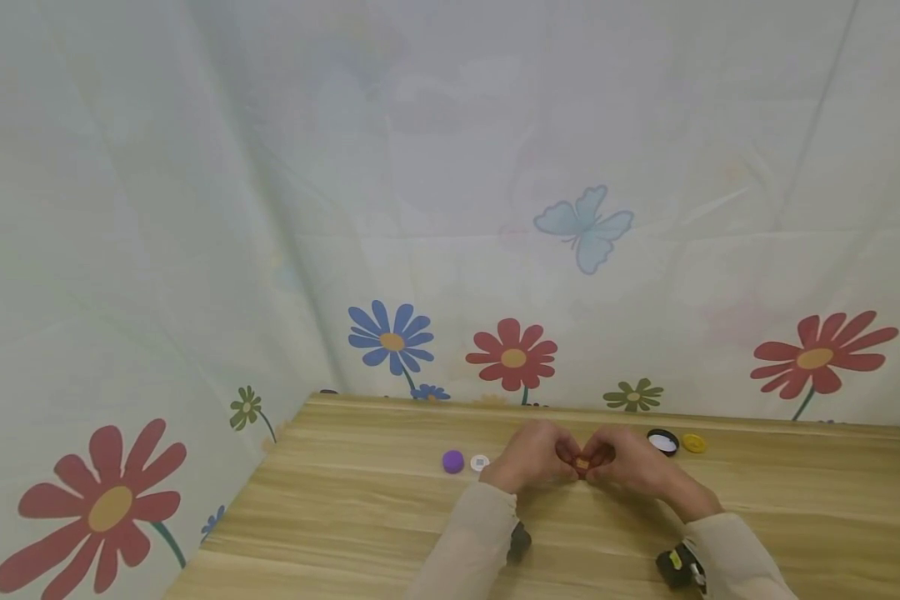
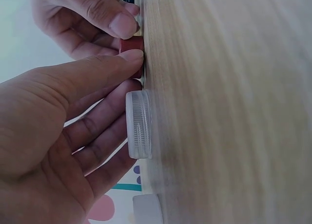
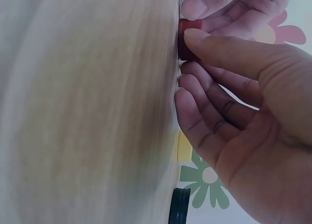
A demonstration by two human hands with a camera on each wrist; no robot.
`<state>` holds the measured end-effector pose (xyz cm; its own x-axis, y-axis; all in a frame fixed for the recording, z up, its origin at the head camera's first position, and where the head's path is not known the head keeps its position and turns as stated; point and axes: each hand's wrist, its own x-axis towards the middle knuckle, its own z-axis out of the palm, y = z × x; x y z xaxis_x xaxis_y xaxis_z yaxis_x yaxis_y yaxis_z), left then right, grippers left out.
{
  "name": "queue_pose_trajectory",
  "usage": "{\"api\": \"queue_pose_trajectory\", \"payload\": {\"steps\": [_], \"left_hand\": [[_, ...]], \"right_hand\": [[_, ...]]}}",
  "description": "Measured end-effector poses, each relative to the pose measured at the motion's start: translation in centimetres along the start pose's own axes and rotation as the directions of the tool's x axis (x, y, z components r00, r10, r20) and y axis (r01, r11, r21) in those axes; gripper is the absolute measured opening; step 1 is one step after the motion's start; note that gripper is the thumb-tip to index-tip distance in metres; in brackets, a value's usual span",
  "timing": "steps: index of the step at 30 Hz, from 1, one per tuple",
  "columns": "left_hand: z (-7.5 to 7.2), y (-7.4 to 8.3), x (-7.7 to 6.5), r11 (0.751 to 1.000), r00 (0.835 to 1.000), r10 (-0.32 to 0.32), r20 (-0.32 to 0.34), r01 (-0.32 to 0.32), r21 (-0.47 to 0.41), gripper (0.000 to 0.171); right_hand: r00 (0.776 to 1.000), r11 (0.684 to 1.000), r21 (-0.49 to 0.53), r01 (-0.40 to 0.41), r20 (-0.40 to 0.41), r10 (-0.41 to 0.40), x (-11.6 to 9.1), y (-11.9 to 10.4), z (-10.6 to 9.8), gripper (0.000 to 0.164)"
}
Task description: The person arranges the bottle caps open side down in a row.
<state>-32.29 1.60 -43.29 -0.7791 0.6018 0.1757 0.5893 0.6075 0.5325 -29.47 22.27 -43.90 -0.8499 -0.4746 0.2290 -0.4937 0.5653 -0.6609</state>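
The left hand (image 1: 534,454) and the right hand (image 1: 630,460) are pinching a red cap (image 1: 582,464) from opposite sides, thumbs on the near face, and the cap is sitting between them at the table (image 1: 345,500). A ribbed clear lid (image 2: 140,125) is standing just beside the left fingers; contact cannot be told. Farther left, a white disc (image 1: 480,462) and a purple cap (image 1: 453,462) are lying; right, a black lid (image 1: 663,442) and a yellow lid (image 1: 694,443). A flowered cloth (image 1: 450,275) is hanging behind.
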Motion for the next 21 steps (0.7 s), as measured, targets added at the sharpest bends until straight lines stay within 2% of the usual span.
{"api": "queue_pose_trajectory", "payload": {"steps": [12, 18, 21], "left_hand": [[-0.19, 0.13, -0.14, 0.999, 1.000, -0.007, 0.019, 0.006, 0.044, 0.020], [-0.41, 0.14, -0.19, 0.999, 0.999, -0.036, 0.027, 0.036, -0.030, 0.018], [-0.40, 0.25, -0.07, 0.993, 0.998, -0.059, 0.017, 0.060, -0.105, 0.014]], "right_hand": [[0.999, 0.998, -0.041, -0.037, 0.002, 0.037, -0.05, -0.18, 0.10, 0.021], [0.999, 0.999, -0.010, -0.035, 0.006, 0.035, -0.22, -0.41, -0.19, 0.019], [1.000, 0.999, -0.023, -0.022, -0.017, 0.022, -0.34, -0.40, -0.44, 0.016]]}}
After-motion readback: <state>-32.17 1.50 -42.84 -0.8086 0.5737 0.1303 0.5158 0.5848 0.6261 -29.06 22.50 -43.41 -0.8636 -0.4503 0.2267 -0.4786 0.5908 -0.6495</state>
